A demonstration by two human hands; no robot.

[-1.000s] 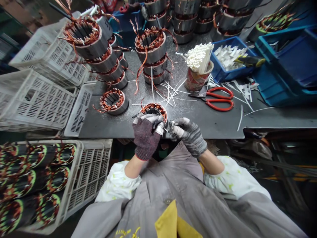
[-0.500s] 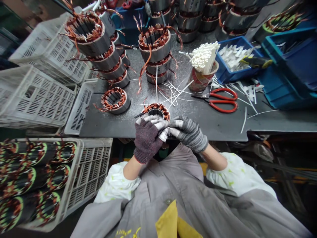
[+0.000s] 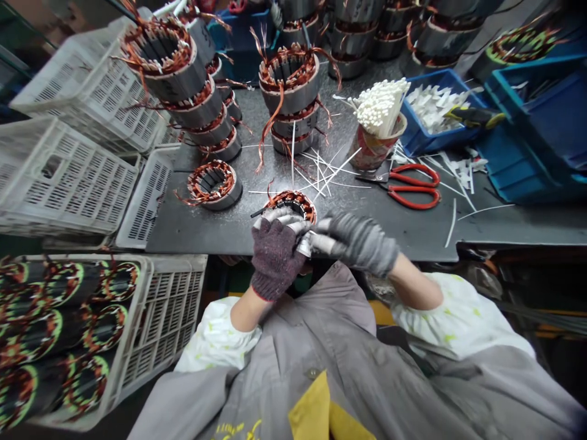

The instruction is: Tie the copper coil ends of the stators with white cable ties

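A motor stator (image 3: 298, 197) with copper windings lies at the bench's front edge, its near side covered by my hands. My left hand (image 3: 277, 253), in a dark maroon glove with white-wrapped fingertips, is curled over the stator's near left rim and holds it. Close against the right side of it, my right hand (image 3: 362, 241) in a striped grey glove has its fingers pinched together by the left fingertips. Whatever sits in that pinch is hidden, and the right glove is smeared by motion. A thin white strip (image 3: 293, 156) stands up just behind the stator.
Another stator (image 3: 215, 186) sits to the left, with stacked stators (image 3: 288, 91) behind. Red-handled scissors (image 3: 415, 186), a cup of white sticks (image 3: 373, 143) and a blue bin (image 3: 431, 134) stand to the right. Loose white strips (image 3: 325, 174) litter the middle. A crate (image 3: 160, 318) of stators is lower left.
My right hand has shifted a little to the right, its wrist and forearm swinging outward, with the fingertips still near the stator. The left hand stays nearly in place on the stator.
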